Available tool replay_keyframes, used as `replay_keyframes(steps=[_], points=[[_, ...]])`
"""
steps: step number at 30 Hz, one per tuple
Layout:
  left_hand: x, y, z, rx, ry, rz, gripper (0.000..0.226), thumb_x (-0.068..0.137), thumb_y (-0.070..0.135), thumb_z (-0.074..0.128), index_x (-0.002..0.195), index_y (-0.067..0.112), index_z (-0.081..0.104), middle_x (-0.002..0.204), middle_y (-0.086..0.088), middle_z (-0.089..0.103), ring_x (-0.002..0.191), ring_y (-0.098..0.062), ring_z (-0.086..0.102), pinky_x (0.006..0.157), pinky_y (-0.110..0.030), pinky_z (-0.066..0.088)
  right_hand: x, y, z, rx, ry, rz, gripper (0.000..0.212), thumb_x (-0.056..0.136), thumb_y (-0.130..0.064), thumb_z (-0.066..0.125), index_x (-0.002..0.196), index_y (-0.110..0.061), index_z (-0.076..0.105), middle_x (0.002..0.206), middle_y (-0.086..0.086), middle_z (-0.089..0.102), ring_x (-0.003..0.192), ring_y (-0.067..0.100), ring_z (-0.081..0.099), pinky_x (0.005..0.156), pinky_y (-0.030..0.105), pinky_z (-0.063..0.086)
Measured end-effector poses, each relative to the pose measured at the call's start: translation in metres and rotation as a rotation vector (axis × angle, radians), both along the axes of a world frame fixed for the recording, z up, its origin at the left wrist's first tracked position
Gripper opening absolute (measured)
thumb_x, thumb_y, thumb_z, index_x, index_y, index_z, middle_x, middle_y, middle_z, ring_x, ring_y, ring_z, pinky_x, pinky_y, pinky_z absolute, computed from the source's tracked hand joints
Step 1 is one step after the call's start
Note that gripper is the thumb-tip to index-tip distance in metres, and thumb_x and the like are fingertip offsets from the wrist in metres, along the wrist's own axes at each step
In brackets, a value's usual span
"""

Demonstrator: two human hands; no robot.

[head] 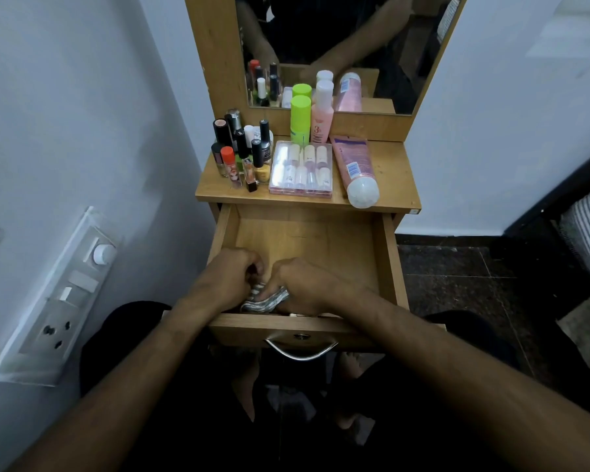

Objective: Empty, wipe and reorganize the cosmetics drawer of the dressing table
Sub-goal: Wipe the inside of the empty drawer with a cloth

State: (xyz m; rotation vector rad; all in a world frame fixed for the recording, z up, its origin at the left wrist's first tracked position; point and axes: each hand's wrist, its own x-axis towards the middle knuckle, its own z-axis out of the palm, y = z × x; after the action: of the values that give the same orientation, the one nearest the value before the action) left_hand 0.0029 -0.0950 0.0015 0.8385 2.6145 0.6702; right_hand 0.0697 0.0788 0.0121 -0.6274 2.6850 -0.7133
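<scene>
- The drawer [390,264] is pulled out, its wooden floor bare except at the front edge.
- A striped cloth [266,301] lies bunched against the front edge, left of centre — held between both hands.
- The left hand [230,272] is curled, its fingers closed on the cloth's upper left part; the cloth shows just below and right of its knuckles.
- The right hand [307,284] is curled over the cloth's right end, with folds gripped under the fingers; the cloth emerges at its left side.
- The two hands nearly touch above the cloth.
- On the top [389,172] of the table, small bottles [242,155] are clustered at the left edge.
- A clear case [301,169] of vials lies at the middle, near the front edge.
- A pink tube [353,168] lies at the right, its white cap reaching the front edge.
- A green-capped bottle [300,119] and a pink bottle [322,114] stand at the back edge, below the mirror [338,35].
</scene>
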Motion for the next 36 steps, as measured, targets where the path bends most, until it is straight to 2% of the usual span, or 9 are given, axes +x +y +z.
replay_keyframes(steps=[5, 8, 10, 12, 16, 19, 26, 30, 36], points=[[0.003, 0.003, -0.001, 0.151, 0.067, 0.055, 0.038, 0.077, -0.01, 0.064, 0.107, 0.012, 0.07, 0.106, -0.004, 0.068, 0.098, -0.018, 0.062, 0.081, -0.026, 0.05, -0.016, -0.012, -0.013, 0.164, 0.255, 0.216, 0.024, 0.085, -0.005, 0.074, 0.108, 0.001, 0.073, 0.109, 0.021, 0.065, 0.102, 0.036, 0.06, 0.083, 0.04, 0.05], [0.003, 0.003, 0.0, 0.154, 0.112, 0.089, 0.043, 0.078, -0.009, 0.065, 0.117, 0.008, 0.066, 0.113, -0.01, 0.067, 0.105, -0.024, 0.061, 0.084, -0.025, 0.044, -0.033, -0.018, -0.025, 0.208, 0.46, 0.293, 0.019, 0.062, -0.006, 0.089, 0.078, -0.005, 0.078, 0.086, 0.016, 0.067, 0.085, 0.035, 0.066, 0.07, 0.038, 0.055], [0.005, 0.004, 0.001, 0.19, 0.102, 0.111, 0.057, 0.08, -0.004, 0.068, 0.134, 0.009, 0.055, 0.127, -0.012, 0.061, 0.118, -0.025, 0.057, 0.093, -0.025, 0.042, -0.046, -0.014, -0.029, 0.23, 0.522, 0.268, 0.014, 0.063, -0.008, 0.087, 0.073, -0.009, 0.076, 0.085, 0.014, 0.066, 0.086, 0.033, 0.065, 0.072, 0.039, 0.054], [0.007, 0.005, 0.003, 0.242, 0.105, 0.112, 0.069, 0.083, 0.001, 0.069, 0.145, 0.016, 0.042, 0.139, -0.007, 0.053, 0.128, -0.019, 0.05, 0.101, -0.025, 0.041, -0.054, -0.008, -0.034, 0.234, 0.499, 0.145, 0.01, 0.075, -0.011, 0.08, 0.084, -0.008, 0.077, 0.099, 0.014, 0.067, 0.098, 0.031, 0.062, 0.081, 0.042, 0.052], [0.01, 0.005, 0.001, 0.243, 0.09, 0.092, 0.075, 0.09, -0.002, 0.059, 0.155, 0.018, 0.028, 0.152, -0.005, 0.044, 0.139, -0.016, 0.042, 0.114, -0.027, 0.034, -0.064, 0.007, -0.041, 0.267, 0.446, -0.181, 0.036, 0.089, -0.014, 0.067, 0.125, -0.016, 0.067, 0.133, 0.011, 0.06, 0.124, 0.032, 0.052, 0.102, 0.046, 0.045], [0.011, 0.007, -0.003, 0.145, 0.068, 0.029, 0.075, 0.093, 0.004, 0.06, 0.158, 0.015, 0.023, 0.158, -0.007, 0.037, 0.145, -0.019, 0.035, 0.112, -0.021, 0.025, -0.065, 0.02, -0.042, 0.344, 0.421, -0.276, 0.049, 0.091, -0.011, 0.063, 0.137, -0.028, 0.061, 0.146, 0.011, 0.053, 0.136, 0.035, 0.045, 0.109, 0.05, 0.037], [0.01, 0.006, -0.004, 0.127, 0.064, -0.016, 0.065, 0.096, 0.011, 0.061, 0.153, 0.016, 0.032, 0.153, -0.006, 0.045, 0.14, -0.02, 0.042, 0.107, -0.02, 0.029, -0.053, 0.055, -0.033, 0.455, 0.398, -0.332, 0.044, 0.095, -0.023, 0.066, 0.139, -0.024, 0.062, 0.144, 0.01, 0.059, 0.137, 0.035, 0.05, 0.113, 0.044, 0.041], [0.011, 0.006, -0.006, 0.068, 0.052, -0.023, 0.063, 0.098, 0.017, 0.06, 0.154, 0.014, 0.032, 0.153, -0.008, 0.044, 0.14, -0.022, 0.042, 0.11, -0.027, 0.033, -0.03, 0.085, -0.03, 0.492, 0.451, -0.407, 0.04, 0.091, -0.013, 0.071, 0.131, -0.014, 0.065, 0.129, 0.02, 0.067, 0.116, 0.044, 0.065, 0.09, 0.053, 0.058], [0.011, 0.006, -0.005, 0.054, 0.029, -0.057, 0.06, 0.097, 0.021, 0.062, 0.152, 0.014, 0.036, 0.151, -0.006, 0.048, 0.137, -0.02, 0.046, 0.108, -0.028, 0.037, -0.024, 0.096, -0.026, 0.677, 0.344, -0.448, 0.04, 0.099, -0.015, 0.061, 0.139, -0.017, 0.054, 0.129, 0.012, 0.066, 0.11, 0.033, 0.069, 0.089, 0.048, 0.06]])
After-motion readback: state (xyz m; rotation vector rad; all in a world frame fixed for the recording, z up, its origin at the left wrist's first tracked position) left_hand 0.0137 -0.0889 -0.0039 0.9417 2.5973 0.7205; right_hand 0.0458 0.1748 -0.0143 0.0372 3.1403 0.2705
